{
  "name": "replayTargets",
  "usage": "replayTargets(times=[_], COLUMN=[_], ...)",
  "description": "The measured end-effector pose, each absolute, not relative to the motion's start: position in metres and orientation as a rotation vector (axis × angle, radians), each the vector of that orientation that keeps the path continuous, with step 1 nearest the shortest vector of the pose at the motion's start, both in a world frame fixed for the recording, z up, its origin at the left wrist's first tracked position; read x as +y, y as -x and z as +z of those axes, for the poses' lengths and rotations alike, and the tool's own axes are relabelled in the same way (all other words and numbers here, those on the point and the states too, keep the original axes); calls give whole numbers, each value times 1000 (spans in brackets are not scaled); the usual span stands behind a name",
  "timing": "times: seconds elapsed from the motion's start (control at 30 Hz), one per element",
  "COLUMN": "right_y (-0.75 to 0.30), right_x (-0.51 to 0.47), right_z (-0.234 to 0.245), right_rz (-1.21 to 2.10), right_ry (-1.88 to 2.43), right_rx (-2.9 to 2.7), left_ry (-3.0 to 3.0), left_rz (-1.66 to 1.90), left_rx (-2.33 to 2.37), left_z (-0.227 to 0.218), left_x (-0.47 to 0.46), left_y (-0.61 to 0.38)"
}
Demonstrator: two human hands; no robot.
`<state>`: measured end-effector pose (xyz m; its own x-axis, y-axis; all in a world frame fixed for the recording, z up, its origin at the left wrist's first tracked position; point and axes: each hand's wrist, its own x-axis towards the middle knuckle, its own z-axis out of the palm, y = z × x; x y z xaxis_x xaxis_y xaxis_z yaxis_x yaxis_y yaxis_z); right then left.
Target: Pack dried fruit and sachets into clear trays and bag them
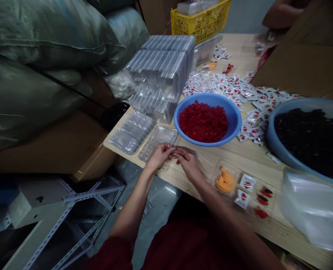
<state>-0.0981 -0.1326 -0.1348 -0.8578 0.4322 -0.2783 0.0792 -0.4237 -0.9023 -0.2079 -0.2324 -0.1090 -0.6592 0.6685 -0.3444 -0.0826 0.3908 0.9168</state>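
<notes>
My left hand (161,154) and my right hand (186,159) meet fingertip to fingertip at the near edge of a clear plastic tray (156,139) lying on the wooden table (239,153). Both hands have their fingers pinched on the tray's thin edge. Just beyond them stands a blue bowl (231,114) filled with red candied pieces. To the right of my right forearm lies a filled clear tray (243,189) holding orange slices, two small red-and-white sachets and a few red and dark pieces.
Stacks of empty clear trays (160,71) rise at the table's left, with one more loose tray (132,132) beside them. Many red-and-white sachets (239,88) are scattered behind the bowl. A grey-blue basin (279,146) of dark fruit, a cardboard box (301,63), a yellow crate (200,20) and another person's arm (281,13) are further off.
</notes>
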Motion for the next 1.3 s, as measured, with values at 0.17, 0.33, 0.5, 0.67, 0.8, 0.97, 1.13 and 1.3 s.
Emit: replayTargets(times=[0.17,0.33,0.5,0.67,0.8,0.97,1.13,1.3], right_y=[97,97,97,97,99,103,104,103], right_x=[-132,-132,-132,-132,-133,-129,-129,-130], right_z=[-136,-134,-134,-137,-140,-137,-134,-133], right_rz=[2383,2380,2372,2364,2353,2414,2440,2423], right_ry=[706,712,710,685,731,734,769,790], right_rx=[-1570,-1593,-1607,-1608,-1589,-1598,-1570,-1579], left_ry=[-514,-519,-523,-631,-758,-692,-637,-631], left_rz=[1316,1289,1232,1197,1158,1177,1201,1203], left_rx=[1948,2001,2051,2203,2340,2368,2334,2319], left_z=[-111,-112,-115,-110,-107,-110,-116,-120], left_x=[-232,-232,-232,-226,-218,-210,-206,-206], left_y=[208,208,210,208,208,215,222,224])
